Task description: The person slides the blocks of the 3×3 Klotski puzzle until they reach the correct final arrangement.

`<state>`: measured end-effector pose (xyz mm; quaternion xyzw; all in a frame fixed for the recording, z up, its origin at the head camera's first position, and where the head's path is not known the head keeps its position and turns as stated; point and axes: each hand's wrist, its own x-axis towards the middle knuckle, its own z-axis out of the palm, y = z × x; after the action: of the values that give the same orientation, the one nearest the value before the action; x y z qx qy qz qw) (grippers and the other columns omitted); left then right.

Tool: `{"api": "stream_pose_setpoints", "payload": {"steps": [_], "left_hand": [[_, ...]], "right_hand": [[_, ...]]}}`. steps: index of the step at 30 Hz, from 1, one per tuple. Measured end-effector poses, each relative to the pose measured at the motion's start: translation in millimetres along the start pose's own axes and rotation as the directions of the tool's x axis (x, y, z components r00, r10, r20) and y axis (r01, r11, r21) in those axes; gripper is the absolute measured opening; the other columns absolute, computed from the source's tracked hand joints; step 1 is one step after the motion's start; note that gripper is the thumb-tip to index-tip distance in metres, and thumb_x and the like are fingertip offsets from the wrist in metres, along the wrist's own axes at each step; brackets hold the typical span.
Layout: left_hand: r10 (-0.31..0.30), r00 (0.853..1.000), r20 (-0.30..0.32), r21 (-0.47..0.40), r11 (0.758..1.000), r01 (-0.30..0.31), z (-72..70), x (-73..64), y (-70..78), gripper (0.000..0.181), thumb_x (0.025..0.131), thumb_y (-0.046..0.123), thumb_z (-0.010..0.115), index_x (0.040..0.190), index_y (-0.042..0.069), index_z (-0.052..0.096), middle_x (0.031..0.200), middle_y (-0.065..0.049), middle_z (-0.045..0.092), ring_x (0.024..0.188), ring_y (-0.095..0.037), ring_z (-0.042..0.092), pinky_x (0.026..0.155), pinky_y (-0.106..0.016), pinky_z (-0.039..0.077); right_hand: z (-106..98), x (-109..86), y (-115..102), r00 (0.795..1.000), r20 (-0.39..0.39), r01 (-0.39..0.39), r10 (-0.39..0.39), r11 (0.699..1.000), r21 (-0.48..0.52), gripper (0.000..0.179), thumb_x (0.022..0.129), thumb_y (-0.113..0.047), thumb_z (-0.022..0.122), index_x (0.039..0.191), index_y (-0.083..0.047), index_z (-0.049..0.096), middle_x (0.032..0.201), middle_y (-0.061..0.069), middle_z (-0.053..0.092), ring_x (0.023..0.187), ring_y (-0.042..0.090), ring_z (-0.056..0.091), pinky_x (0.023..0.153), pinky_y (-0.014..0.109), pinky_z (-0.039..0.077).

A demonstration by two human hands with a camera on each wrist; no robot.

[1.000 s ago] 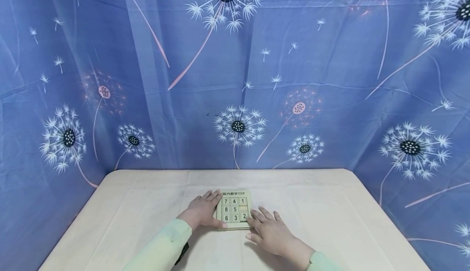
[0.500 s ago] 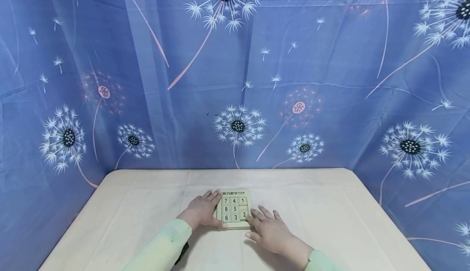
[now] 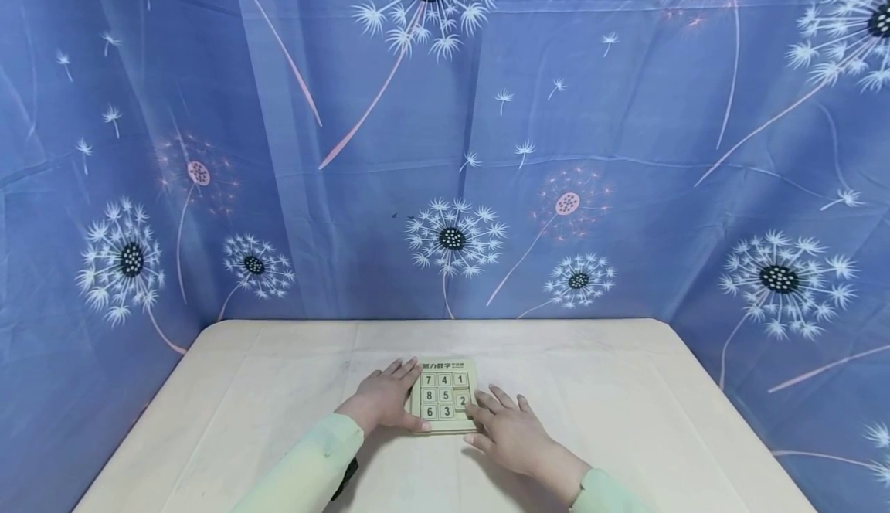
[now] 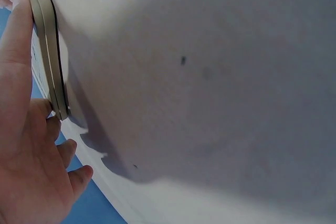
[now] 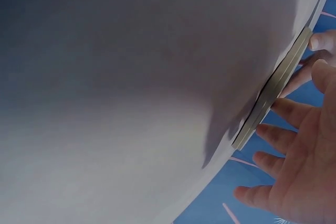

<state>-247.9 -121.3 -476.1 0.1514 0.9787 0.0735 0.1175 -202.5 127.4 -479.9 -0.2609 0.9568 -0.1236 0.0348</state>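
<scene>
A pale green number slide puzzle [image 3: 448, 426] lies flat on the table in the head view, its square tiles in a grid. My left hand [image 3: 381, 397] holds its left side, thumb at the lower left corner and fingers spread near the upper left. Over the right edge reaches my right hand [image 3: 514, 432], fingers extended, a fingertip touching the tile numbered 2 [image 3: 462, 400] in the right column. That tile sits beside the 5, below the 1, with a gap under it. Both wrist views show the puzzle's thin edge [image 4: 50, 40], its face mostly hidden.
The puzzle rests on a cream-covered table [image 3: 591, 374]. Blue cloth with dandelion prints [image 3: 375, 227] hangs behind the table and along both sides. A small dark object [image 3: 344, 480] shows under the left sleeve [image 3: 306, 459].
The tile numbered 2 has slid away from me, from the lower right corner up to the middle row, with my right fingertip on it. My left hand stays in place.
</scene>
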Motion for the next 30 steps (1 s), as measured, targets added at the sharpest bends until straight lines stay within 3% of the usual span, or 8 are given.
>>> {"api": "stream_pose_setpoints", "payload": {"steps": [30], "left_hand": [[0.001, 1.000, -0.007, 0.011, 1.000, -0.001, -0.2, 0.0, 0.2, 0.109, 0.075, 0.069, 0.079, 0.159, 0.013, 0.039, 0.169, -0.003, 0.033, 0.157, -0.029, 0.032, 0.125, -0.050, 0.037]], "right_hand": [[-2.3, 7.2, -0.2, 1.000, 0.013, -0.027, 0.027, 1.000, -0.002, 0.058, 0.098, -0.050, 0.060, 0.141, -0.011, 0.062, 0.156, 0.018, 0.051, 0.149, 0.044, 0.041, 0.114, 0.078, 0.032]]}}
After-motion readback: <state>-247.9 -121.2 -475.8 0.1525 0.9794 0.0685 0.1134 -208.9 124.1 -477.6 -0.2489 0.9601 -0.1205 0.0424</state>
